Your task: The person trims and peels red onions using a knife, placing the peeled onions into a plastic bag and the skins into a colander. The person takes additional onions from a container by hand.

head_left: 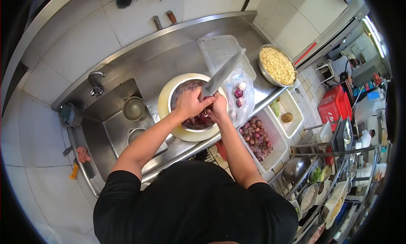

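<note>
My left hand (189, 103) is closed around the handle end of a large kitchen knife (224, 72), its broad blade pointing up and away to the right. Close beside it, my right hand (219, 108) has its fingers curled round a small red onion (207, 111), partly hidden by the fingers. Both hands are over a metal colander (172, 98) holding dark red onion pieces or skins; which cannot be made out. Under the colander is a round cream-coloured board or basin (164, 102). Several peeled onions (239, 93) lie on a clear plastic bag (247, 106) to the right.
A white bin of red onions (277, 159) stands at the right, beside a cream tray (296, 119). A bowl of noodles (277, 66) sits on the counter's far right. The sink (97, 130) with a faucet (96, 85) is left. Shelving (334, 153) and another person (342, 68) are farther right.
</note>
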Demonstrator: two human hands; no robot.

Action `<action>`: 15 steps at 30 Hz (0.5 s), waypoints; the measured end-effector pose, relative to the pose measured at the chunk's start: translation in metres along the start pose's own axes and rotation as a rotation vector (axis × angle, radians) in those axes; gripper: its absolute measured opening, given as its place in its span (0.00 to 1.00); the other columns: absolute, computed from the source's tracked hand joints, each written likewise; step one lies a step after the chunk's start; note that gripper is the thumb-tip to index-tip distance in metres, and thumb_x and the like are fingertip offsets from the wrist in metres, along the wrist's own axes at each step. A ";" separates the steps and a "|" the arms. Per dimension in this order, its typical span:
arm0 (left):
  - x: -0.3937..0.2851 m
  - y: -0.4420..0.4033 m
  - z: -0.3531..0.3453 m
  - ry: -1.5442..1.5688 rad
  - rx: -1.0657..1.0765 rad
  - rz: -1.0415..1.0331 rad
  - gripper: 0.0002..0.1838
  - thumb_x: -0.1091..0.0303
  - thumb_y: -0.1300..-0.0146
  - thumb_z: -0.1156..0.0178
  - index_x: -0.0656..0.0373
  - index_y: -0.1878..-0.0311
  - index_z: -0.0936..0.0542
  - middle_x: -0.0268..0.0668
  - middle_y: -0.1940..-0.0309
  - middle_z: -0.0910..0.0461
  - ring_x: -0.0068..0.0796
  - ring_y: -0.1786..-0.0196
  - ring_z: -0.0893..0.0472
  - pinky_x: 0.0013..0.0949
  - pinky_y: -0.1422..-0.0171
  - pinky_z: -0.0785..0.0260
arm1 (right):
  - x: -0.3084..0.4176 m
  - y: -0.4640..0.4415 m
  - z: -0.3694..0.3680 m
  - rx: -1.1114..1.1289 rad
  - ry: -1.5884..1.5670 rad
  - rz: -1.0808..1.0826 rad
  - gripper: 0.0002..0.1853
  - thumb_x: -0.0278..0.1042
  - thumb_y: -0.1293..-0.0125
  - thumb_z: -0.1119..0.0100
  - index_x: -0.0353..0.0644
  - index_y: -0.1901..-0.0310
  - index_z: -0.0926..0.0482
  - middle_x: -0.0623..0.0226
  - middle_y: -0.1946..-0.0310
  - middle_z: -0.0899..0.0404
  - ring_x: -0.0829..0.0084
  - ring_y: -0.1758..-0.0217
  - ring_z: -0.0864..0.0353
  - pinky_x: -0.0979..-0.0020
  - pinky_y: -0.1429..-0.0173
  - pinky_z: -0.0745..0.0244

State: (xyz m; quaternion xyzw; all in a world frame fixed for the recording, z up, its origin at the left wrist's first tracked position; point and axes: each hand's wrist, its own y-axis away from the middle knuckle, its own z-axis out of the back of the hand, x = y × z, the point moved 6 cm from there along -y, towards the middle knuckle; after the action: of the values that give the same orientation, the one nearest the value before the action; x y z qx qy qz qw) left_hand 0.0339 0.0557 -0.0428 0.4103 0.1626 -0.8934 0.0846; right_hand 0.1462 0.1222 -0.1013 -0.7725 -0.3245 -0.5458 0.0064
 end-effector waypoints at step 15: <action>0.042 -0.010 -0.024 0.550 0.122 0.162 0.24 0.47 0.24 0.41 0.63 0.62 0.19 0.31 0.76 0.20 0.20 0.74 0.21 0.30 0.66 0.28 | 0.004 0.003 -0.007 0.409 -0.369 0.000 0.26 0.58 0.21 0.52 0.41 0.42 0.26 0.70 0.57 0.18 0.70 0.61 0.19 0.68 0.54 0.22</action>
State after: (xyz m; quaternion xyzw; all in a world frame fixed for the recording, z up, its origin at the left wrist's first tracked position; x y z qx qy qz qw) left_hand 0.0210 0.0731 -0.0874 0.6531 0.0923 -0.7470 0.0836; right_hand 0.1426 0.1186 -0.0941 -0.8416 -0.4235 -0.3189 0.1031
